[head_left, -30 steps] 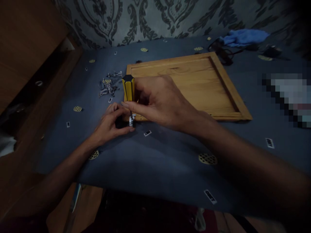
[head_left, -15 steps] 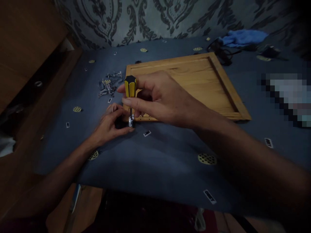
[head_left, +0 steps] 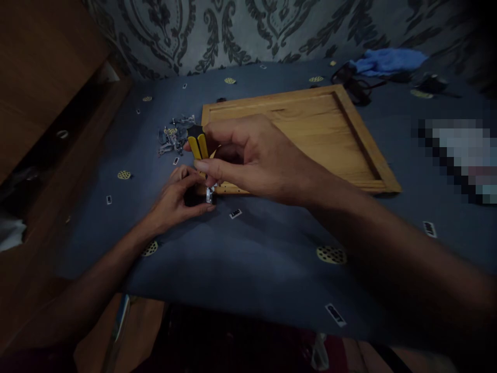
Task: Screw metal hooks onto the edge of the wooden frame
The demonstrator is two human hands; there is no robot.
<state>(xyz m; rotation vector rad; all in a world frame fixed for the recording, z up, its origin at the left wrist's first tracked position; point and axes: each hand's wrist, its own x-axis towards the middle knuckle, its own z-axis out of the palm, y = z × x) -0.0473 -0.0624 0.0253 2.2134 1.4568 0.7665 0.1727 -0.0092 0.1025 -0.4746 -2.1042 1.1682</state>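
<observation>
Two hands at work on one small metal clip. Clip position: front left corner of the wooden panel, which lies on the desk with its raised rim upward.

Right hand: closed in a pinch, thumb against fingers, round the yellow-and-black screwdriver. Left hand: half curled, a gap left within the curl; thumb and forefinger meet the clip and appear to hold it steady.

Observed: handle stands above the clip, its top leaning toward the left. Shaft and tip are hidden behind the right fingers, so contact with the clip cannot be confirmed; no screw can be made out either.

Step in hand, judged: turning work with the screwdriver at the clip. Notes for doing it well:
1. Bring the handle upright over the clip; a leaning shaft would probably slip out or pull the clip askew.
2. Seat the tip fully, then press straight down while turning in short twists.
3. Keep the clip flat and square to the rim; check this between twists.
4. Left thumb sits very near the working point; best kept to the side, out of line of a slip.

Nearby: a heap of metal parts just beyond the left hand, beside the panel; small dark holes along the near rim.
</observation>
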